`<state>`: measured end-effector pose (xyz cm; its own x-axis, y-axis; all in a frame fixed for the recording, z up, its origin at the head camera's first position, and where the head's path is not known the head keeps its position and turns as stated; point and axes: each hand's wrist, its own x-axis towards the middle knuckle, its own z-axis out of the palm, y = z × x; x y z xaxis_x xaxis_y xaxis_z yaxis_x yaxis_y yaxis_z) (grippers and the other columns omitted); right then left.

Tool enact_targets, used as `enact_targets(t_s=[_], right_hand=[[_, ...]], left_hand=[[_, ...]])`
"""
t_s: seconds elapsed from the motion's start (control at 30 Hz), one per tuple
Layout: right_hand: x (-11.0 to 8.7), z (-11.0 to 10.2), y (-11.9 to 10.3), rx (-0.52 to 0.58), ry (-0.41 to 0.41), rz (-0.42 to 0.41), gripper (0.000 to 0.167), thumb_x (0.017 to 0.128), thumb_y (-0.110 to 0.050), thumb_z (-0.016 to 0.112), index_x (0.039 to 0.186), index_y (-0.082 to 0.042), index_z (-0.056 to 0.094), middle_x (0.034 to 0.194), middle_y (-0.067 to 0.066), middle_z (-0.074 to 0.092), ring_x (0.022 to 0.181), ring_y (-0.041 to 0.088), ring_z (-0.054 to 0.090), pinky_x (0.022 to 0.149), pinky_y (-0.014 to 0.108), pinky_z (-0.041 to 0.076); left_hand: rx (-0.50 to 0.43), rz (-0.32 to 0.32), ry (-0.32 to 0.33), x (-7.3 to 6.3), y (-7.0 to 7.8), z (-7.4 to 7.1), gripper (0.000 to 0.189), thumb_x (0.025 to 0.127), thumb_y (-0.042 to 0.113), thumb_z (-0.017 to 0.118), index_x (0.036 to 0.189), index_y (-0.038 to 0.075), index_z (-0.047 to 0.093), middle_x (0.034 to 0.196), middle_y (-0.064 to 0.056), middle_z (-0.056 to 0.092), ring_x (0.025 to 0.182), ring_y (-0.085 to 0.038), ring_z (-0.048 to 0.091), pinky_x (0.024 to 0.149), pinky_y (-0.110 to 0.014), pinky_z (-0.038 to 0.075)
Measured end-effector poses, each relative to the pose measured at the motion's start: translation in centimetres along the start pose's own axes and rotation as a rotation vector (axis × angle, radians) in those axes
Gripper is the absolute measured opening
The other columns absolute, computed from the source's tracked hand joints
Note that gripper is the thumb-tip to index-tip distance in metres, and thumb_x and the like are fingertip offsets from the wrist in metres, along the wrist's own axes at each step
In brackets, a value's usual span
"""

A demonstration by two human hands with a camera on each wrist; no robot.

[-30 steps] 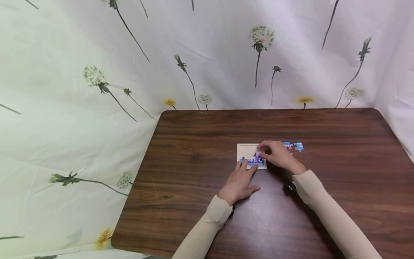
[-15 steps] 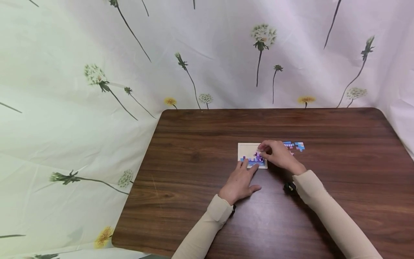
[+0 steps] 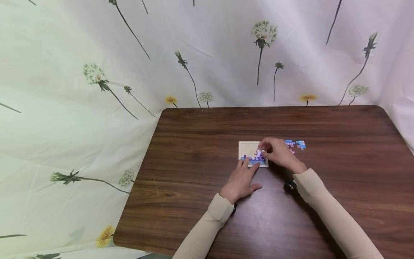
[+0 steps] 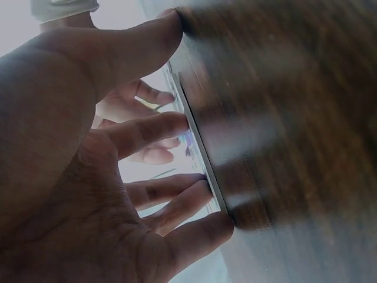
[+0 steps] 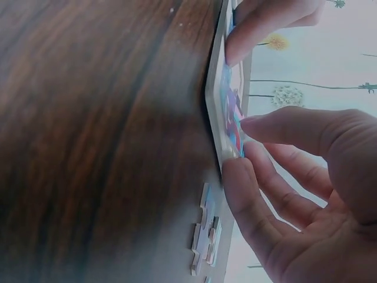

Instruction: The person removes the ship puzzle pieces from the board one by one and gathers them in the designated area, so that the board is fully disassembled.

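Note:
A small jigsaw puzzle board [image 3: 249, 148] with a pale rim lies on the table, its near strip filled with blue and purple pieces. My left hand [image 3: 237, 184] rests fingers spread along the board's near edge; in the left wrist view its fingertips touch the rim [image 4: 203, 154]. Over the board's right side my right hand [image 3: 279, 155] pinches a pink and purple puzzle piece [image 3: 259, 153] between thumb and forefinger. From the right wrist view, the thumb [image 5: 259, 125] and forefinger meet at the board's right edge, partly covering the piece.
Several loose puzzle pieces [image 3: 300, 144] lie on the table right of the board, partly behind the right hand. The brown wooden table [image 3: 187, 187] stands before a white curtain [image 3: 223, 54] printed with dandelions.
The pink and purple piece at the right fingertips shows a little more over the board, and the right fingers have shifted slightly. My left hand stays in place.

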<state>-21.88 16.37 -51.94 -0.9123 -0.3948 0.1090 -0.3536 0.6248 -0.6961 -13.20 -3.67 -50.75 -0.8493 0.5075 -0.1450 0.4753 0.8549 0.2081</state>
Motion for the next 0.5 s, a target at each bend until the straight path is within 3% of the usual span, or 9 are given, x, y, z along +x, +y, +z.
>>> enact_targets(t_s=[0.23,0.5], right_hand=[[0.0,-0.24,-0.08,0.02,-0.016,0.001,0.023,0.087,0.006,0.076,0.109,0.001,0.072,0.104,0.019,0.073,0.093,0.031,0.071,0.084,0.051,0.06],[-0.18,-0.21,0.07,0.006,-0.058,0.011,0.017,0.09,0.003,0.075,0.105,-0.003,0.075,0.09,0.011,0.073,0.081,0.02,0.068,0.074,0.036,0.055]], left_hand=[[-0.004,-0.005,-0.003,0.03,0.01,-0.13,0.075,0.094,0.053,0.074,0.156,0.019,0.049,0.154,-0.016,0.044,0.137,-0.03,0.045,0.103,-0.037,0.055],[-0.007,0.001,-0.001,0.07,-0.02,-0.02,0.075,0.094,0.053,0.073,0.156,0.019,0.049,0.152,-0.015,0.045,0.135,-0.03,0.046,0.103,-0.037,0.056]])
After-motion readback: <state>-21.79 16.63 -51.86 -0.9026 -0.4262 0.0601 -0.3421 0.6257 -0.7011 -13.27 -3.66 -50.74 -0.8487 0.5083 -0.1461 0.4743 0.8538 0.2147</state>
